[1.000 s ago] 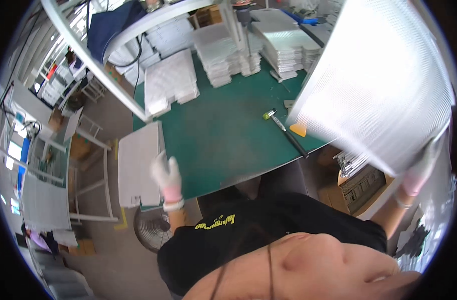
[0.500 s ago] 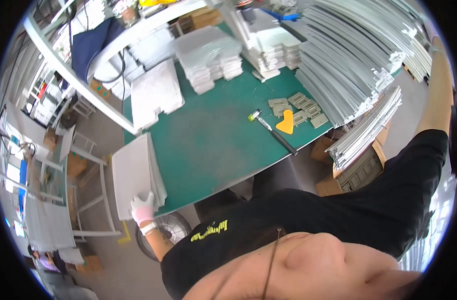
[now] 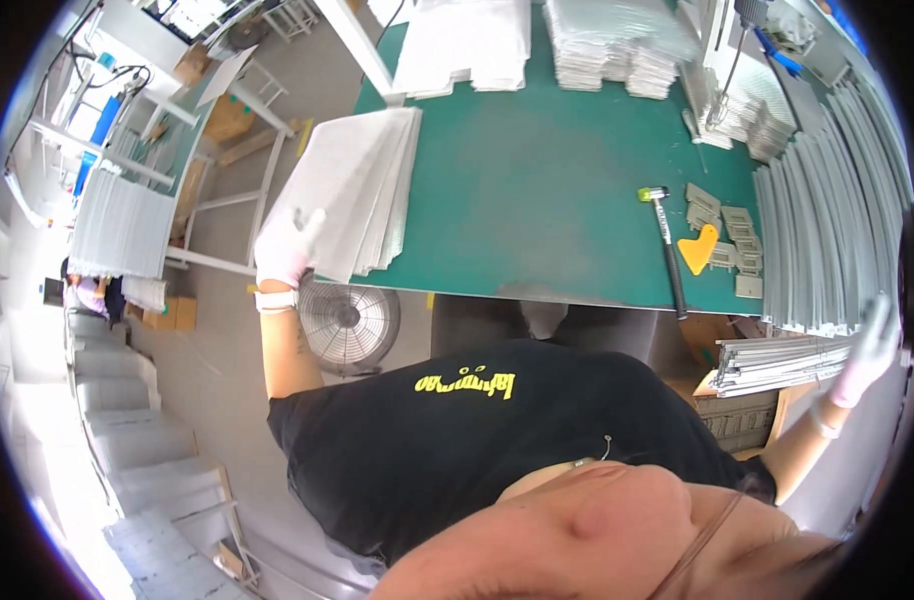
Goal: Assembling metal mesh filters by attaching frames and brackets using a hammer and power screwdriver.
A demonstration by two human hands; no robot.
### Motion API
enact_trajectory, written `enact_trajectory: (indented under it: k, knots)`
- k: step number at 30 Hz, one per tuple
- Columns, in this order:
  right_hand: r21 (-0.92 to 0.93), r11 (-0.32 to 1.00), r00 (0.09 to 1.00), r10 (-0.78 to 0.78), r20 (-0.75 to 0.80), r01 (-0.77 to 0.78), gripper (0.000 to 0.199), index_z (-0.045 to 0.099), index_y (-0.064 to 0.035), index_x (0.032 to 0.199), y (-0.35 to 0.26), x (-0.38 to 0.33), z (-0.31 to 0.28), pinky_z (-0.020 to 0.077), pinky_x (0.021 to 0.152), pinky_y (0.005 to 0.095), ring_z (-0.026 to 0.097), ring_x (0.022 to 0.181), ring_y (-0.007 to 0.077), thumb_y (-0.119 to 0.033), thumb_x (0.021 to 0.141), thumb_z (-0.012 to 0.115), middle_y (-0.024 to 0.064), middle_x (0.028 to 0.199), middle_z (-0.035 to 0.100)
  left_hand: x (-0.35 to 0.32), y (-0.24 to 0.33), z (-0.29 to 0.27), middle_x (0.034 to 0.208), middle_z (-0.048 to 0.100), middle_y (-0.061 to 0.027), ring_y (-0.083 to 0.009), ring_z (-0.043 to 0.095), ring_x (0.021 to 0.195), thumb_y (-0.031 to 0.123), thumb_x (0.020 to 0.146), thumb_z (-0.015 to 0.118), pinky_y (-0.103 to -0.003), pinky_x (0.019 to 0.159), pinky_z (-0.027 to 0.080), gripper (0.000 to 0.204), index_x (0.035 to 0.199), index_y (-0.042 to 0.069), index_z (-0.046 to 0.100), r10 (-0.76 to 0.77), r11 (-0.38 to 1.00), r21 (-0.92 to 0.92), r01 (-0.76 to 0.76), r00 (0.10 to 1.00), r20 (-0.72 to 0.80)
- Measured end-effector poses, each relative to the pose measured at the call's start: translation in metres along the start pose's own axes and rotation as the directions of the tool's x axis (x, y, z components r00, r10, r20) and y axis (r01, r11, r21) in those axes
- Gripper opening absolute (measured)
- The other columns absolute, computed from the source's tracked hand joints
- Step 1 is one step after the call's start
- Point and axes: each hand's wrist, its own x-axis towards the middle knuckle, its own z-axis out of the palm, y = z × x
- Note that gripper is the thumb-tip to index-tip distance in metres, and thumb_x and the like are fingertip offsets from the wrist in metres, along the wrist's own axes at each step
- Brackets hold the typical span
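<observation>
My left hand (image 3: 285, 248), in a white glove, lies on the near left corner of a fanned stack of thin white sheets (image 3: 362, 175), its thumb and fingers apart. The sheets rest on the left edge of the green table and overhang it. At the far right my right hand (image 3: 867, 355), also gloved, is raised with its fingers stretched out and holds nothing I can see. It is beside the near ends of a tall pile of long grey-white strips (image 3: 827, 220). Below that pile lies a smaller bundle of strips (image 3: 777, 365).
On the green table (image 3: 537, 200) are a mallet (image 3: 667, 245), a yellow scraper (image 3: 697, 250) and several small grey plates (image 3: 742, 235). White sheet stacks (image 3: 617, 50) stand along its back. A round floor fan (image 3: 347, 320) sits below the left front edge.
The head view has turned, shifting the table in the picture. My right hand has come back from far along the strip pile to its near ends. My left hand stays at the sheets' corner.
</observation>
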Motion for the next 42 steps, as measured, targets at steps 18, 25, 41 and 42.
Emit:
enact_trajectory:
  k: [18,25,41,42]
  knots:
    - [0.299,0.728,0.136,-0.473,0.870,0.616,0.055,0.053,-0.0165,0.141,-0.092,-0.252,0.309,0.0199,0.119,0.0569,0.031,0.145,0.0392,-0.031,0.088,0.059,0.0160,0.155,0.039,-0.033,0.231,0.082,0.106,0.069,-0.0238,-0.0401,0.066,0.101,0.058,0.095,0.049,-0.046,0.091,0.052,0.064,0.115,0.000,0.066,0.686,0.719,-0.416,-0.556,0.661,0.304]
    - [0.280,0.728,0.262,-0.535,0.803,0.626,0.055,0.057,-0.0128,0.135,-0.095,-0.253,0.328,0.0217,0.120,0.0527,0.035,0.143,0.0385,-0.020,0.081,0.056,0.0168,0.150,0.045,0.269,0.218,0.160,0.118,0.067,-0.0202,-0.0366,0.066,0.106,0.056,0.086,0.060,-0.048,0.093,0.052,0.066,0.120,-0.001,0.061,0.418,0.908,0.069,-0.413,0.887,-0.196]
    - [0.356,0.737,0.288,-0.589,0.755,0.575,0.054,0.060,-0.0107,0.131,-0.101,-0.254,0.326,0.0248,0.118,0.0525,0.038,0.140,0.0407,-0.015,0.077,0.055,0.0183,0.147,0.049,0.352,0.163,0.093,0.099,0.072,-0.0199,-0.0263,0.070,0.093,0.018,0.094,0.060,-0.040,0.072,0.056,0.030,0.114,-0.002,0.070,0.543,0.653,-0.192,-0.733,0.630,-0.555]
    - [0.358,0.728,0.294,-0.601,0.743,0.584,0.052,0.061,-0.0107,0.130,-0.099,-0.254,0.327,0.0262,0.117,0.0524,0.039,0.139,0.0411,-0.016,0.078,0.055,0.0184,0.145,0.050,0.346,0.161,0.098,0.099,0.072,-0.0199,-0.0263,0.070,0.093,0.018,0.094,0.060,-0.040,0.072,0.056,0.030,0.114,-0.002,0.070,0.545,0.654,-0.193,-0.731,0.632,-0.551]
